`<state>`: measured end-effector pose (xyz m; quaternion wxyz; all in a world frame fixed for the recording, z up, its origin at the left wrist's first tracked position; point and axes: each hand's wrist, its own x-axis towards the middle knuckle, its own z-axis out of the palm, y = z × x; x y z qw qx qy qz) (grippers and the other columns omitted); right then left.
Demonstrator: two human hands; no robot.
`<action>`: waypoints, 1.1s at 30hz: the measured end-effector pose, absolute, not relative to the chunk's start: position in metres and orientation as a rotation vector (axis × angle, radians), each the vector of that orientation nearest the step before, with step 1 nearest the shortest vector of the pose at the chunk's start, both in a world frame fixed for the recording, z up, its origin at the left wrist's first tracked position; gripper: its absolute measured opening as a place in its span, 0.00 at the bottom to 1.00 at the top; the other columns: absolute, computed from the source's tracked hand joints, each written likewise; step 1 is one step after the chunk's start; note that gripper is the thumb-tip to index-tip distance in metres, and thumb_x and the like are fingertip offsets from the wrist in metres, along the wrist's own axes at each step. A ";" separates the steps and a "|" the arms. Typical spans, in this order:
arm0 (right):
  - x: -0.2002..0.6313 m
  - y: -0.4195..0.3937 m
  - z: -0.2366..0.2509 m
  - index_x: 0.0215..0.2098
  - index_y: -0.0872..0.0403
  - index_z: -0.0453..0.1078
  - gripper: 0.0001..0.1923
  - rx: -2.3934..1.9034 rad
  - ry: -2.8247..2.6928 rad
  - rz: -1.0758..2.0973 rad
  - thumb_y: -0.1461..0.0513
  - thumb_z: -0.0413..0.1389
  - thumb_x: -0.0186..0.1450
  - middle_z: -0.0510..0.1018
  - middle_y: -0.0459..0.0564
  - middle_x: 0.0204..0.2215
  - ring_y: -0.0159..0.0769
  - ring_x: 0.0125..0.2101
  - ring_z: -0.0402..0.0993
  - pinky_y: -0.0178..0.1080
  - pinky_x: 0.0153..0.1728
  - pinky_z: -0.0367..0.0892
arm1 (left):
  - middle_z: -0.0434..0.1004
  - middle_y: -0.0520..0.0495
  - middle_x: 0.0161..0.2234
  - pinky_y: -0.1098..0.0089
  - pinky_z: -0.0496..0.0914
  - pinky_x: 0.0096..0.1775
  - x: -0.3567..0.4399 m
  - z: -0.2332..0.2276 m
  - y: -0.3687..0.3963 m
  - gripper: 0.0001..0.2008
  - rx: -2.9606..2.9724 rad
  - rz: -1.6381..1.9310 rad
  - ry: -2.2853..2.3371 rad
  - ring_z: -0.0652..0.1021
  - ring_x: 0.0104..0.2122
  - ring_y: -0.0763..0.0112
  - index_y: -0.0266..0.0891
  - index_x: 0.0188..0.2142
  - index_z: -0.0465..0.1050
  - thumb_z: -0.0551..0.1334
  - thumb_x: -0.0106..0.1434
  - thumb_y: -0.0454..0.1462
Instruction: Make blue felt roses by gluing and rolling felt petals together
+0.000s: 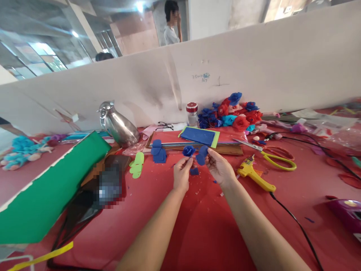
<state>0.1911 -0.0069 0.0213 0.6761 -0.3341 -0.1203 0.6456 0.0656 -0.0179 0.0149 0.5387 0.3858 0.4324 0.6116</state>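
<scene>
My left hand [182, 170] pinches the base of a small blue paper rose [188, 151], which faces up above the red table. Close beside it, my right hand [219, 165] grips a blue paper petal [202, 155] between thumb and fingers. The petal's edge is near the rose; whether they touch, I cannot tell. Below the hands lies a small blue scrap [194, 171]. More blue petal pieces [159, 152] lie in a stack to the left, with light green cut pieces [137, 165] next to them.
A yellow glue gun [255, 174] and yellow-handled scissors [278, 160] lie at the right. Behind stand a steel jug [120, 126], a red-lidded jar [192, 114] and a heap of paper flowers [234, 113]. Blue sheets [197, 136] top a paper stack; a green board [53, 188] leans left.
</scene>
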 end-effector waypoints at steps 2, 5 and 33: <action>0.190 -0.007 0.022 0.23 0.55 0.73 0.10 -0.749 -0.269 1.448 0.63 0.69 0.46 0.74 0.42 0.17 0.24 0.18 0.67 0.27 0.21 0.67 | 0.75 0.51 0.25 0.73 0.66 0.31 0.066 0.016 -0.018 0.14 0.895 1.446 1.017 0.71 0.23 0.77 0.35 0.28 0.76 0.69 0.48 0.45; 0.189 -0.008 0.023 0.22 0.55 0.74 0.09 -0.751 -0.264 1.439 0.63 0.69 0.46 0.74 0.42 0.17 0.24 0.18 0.67 0.27 0.20 0.67 | 0.75 0.51 0.24 0.73 0.65 0.31 0.066 0.017 -0.019 0.14 0.872 1.425 1.007 0.70 0.23 0.78 0.35 0.28 0.76 0.69 0.48 0.44; 0.187 -0.008 0.021 0.22 0.55 0.74 0.09 -0.777 -0.244 1.406 0.64 0.69 0.45 0.76 0.41 0.17 0.23 0.17 0.68 0.25 0.19 0.68 | 0.74 0.51 0.25 0.74 0.65 0.31 0.067 0.016 -0.019 0.13 0.922 1.426 1.040 0.70 0.23 0.78 0.36 0.28 0.77 0.69 0.49 0.44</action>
